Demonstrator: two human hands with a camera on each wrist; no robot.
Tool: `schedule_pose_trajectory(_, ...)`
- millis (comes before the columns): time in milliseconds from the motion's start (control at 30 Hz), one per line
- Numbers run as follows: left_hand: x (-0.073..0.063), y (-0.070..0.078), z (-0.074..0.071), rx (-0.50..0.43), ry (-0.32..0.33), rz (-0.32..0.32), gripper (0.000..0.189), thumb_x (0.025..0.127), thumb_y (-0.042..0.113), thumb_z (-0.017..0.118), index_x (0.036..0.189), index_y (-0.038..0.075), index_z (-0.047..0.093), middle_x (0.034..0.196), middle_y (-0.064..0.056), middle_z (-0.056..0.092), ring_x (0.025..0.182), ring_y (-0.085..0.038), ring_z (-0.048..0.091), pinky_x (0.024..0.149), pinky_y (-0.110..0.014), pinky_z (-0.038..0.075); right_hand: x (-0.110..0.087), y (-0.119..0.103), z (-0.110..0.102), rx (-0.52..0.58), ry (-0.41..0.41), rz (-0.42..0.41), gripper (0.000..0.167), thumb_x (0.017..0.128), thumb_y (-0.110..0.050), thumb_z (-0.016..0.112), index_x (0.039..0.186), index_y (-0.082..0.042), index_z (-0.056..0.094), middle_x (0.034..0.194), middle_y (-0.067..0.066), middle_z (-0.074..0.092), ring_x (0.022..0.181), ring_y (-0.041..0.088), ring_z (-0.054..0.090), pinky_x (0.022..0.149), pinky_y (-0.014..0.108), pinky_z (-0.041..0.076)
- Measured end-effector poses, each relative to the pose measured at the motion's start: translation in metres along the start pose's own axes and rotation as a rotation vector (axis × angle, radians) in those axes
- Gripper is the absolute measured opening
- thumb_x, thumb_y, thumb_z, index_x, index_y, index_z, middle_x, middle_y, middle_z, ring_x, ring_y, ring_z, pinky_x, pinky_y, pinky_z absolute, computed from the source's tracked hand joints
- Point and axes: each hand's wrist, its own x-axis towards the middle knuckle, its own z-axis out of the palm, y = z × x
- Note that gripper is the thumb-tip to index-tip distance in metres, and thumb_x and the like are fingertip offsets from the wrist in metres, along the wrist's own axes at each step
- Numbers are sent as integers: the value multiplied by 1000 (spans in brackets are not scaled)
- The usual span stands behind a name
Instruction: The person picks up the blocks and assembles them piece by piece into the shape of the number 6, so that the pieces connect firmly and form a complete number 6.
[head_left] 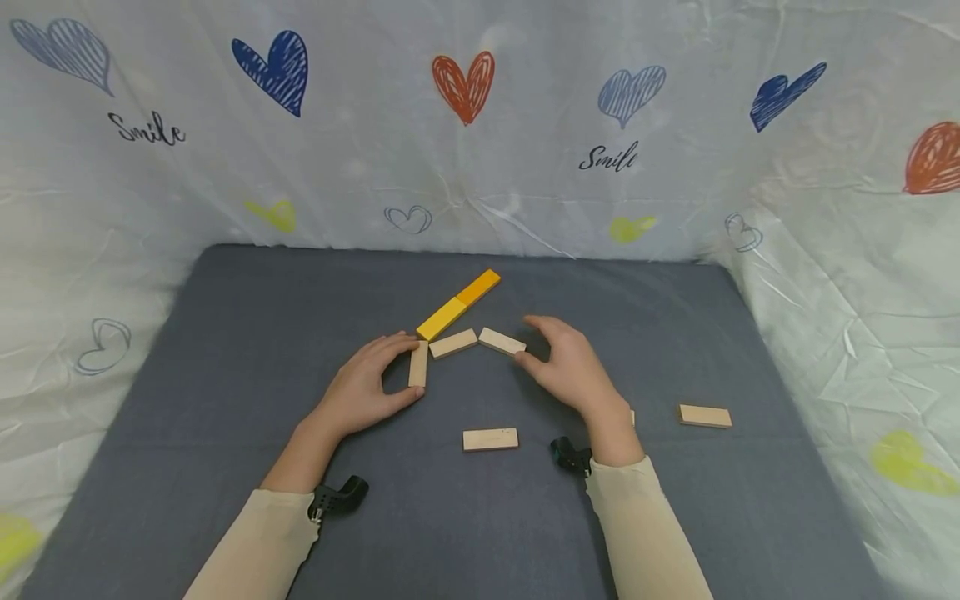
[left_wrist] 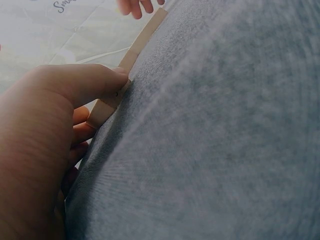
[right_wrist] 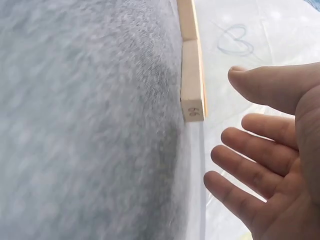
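Note:
My left hand (head_left: 367, 379) pinches a plain wooden block (head_left: 418, 364) end to end between thumb and fingers; the block lies flat on the grey cloth. In the left wrist view the thumb (left_wrist: 107, 80) covers part of it. Two more plain blocks, a middle one (head_left: 453, 343) and a right one (head_left: 502, 342), continue from it in a bent row. Beside the right block is my right hand (head_left: 570, 362), thumb and fingers spread. The right wrist view shows a gap between this hand and the block end marked 66 (right_wrist: 194, 110).
Behind the row, a yellow block (head_left: 442, 318) and an orange block (head_left: 478, 287) form a slanted line. One loose block (head_left: 491, 439) lies in front, another (head_left: 705, 416) at the right. A further block (head_left: 632, 417) is mostly hidden by the right wrist. A printed curtain (head_left: 525, 167) stands behind.

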Motion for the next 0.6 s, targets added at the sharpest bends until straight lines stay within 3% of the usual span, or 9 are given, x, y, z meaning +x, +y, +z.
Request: schedule_pose_trajectory(600,0,0,0,-5,6,8,76,93,42,88,159,19,58,170,-10,47,158,-43,37,127,-69,32,-41,15,-12,-66,52,98,65,102,-33,78,156,-3,58,155,21,60,145,42,54,119,63,46)
